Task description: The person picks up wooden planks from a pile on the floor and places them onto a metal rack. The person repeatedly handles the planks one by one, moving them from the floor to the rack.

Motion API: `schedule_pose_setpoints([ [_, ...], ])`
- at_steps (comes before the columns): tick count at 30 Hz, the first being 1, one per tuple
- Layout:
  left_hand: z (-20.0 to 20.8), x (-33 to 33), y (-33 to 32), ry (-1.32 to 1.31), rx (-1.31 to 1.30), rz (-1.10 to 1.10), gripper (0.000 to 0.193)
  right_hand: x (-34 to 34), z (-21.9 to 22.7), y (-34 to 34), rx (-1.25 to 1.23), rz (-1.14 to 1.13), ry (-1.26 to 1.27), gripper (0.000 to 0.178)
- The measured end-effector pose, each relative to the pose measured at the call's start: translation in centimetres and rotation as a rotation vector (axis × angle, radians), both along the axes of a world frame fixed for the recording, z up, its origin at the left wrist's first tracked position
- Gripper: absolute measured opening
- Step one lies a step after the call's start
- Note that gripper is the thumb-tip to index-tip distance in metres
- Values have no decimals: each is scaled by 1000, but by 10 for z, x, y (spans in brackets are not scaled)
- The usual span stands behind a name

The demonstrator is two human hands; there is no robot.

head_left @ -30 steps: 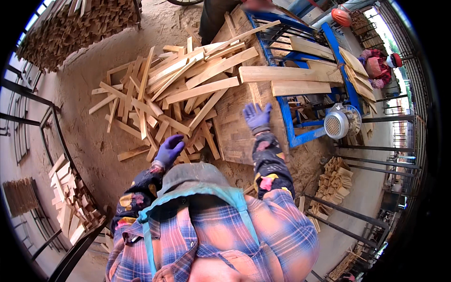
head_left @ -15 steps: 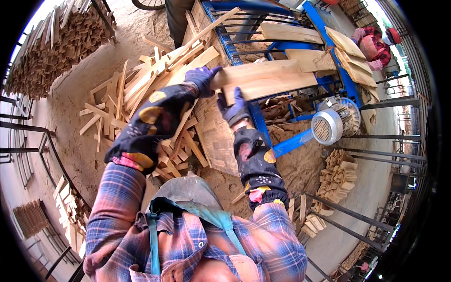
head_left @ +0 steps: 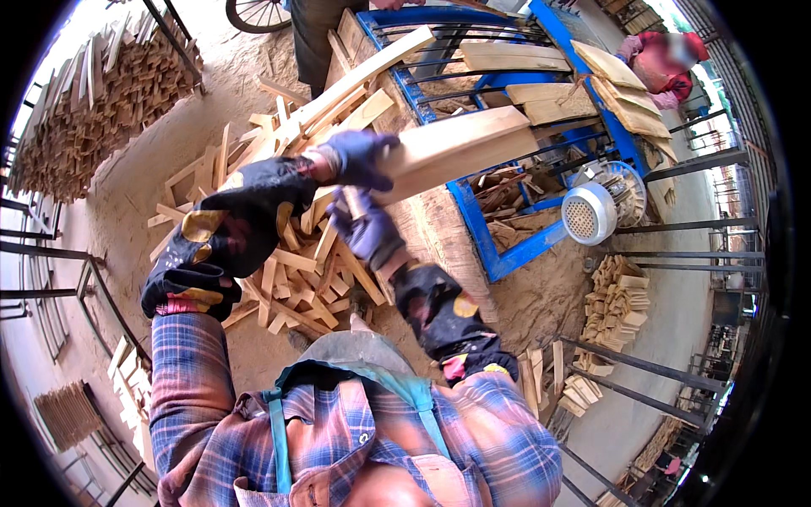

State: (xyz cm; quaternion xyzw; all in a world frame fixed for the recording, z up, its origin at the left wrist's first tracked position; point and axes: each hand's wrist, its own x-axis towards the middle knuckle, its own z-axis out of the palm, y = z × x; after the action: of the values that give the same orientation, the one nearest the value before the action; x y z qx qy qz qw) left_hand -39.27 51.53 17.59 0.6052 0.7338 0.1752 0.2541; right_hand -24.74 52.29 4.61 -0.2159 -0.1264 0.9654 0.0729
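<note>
Left hand [head_left: 361, 160] curled, right hand [head_left: 372, 232] just beside

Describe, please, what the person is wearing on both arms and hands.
The left hand and the right hand wear purple-blue gloves. Black sleeve covers on both forearms carry yellow patches and some pink. Above these, the plaid shirt has long sleeves in blue and pinkish orange.

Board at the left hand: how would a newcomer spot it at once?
Find the blue metal frame, right of the loose wood pile. At its left side, the purple-gloved left hand grips the near end of a broad, pale board reaching over the frame. Unlike the boards lying beyond, it's held.
</note>
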Motion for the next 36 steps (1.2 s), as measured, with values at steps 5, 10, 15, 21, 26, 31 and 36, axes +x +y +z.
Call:
schedule_pose_setpoints([
  [5,-60,17,-23,-256,-198,-27,69,31,-43,-60,25,145,-99,30],
  [10,-102,32,-38,-812,-234,219,77,44,-38,-107,94,274,-109,43],
  [15,-109,40,-95,-934,-217,140,77,73,-34,-110,346,712,-45,40],
  [21,-106,68,-224,-1005,-62,510,87,94,-96,-78,-176,376,-187,25],
  [26,-125,110,-357,-1009,121,955,80,74,-74,44,-76,-38,-57,35],
  [31,-153,147,-443,-819,166,1341,54,32,-25,135,199,-251,-422,73],
  [36,-171,184,-477,-832,196,1583,53,-11,-39,196,16,-389,-385,51],
])
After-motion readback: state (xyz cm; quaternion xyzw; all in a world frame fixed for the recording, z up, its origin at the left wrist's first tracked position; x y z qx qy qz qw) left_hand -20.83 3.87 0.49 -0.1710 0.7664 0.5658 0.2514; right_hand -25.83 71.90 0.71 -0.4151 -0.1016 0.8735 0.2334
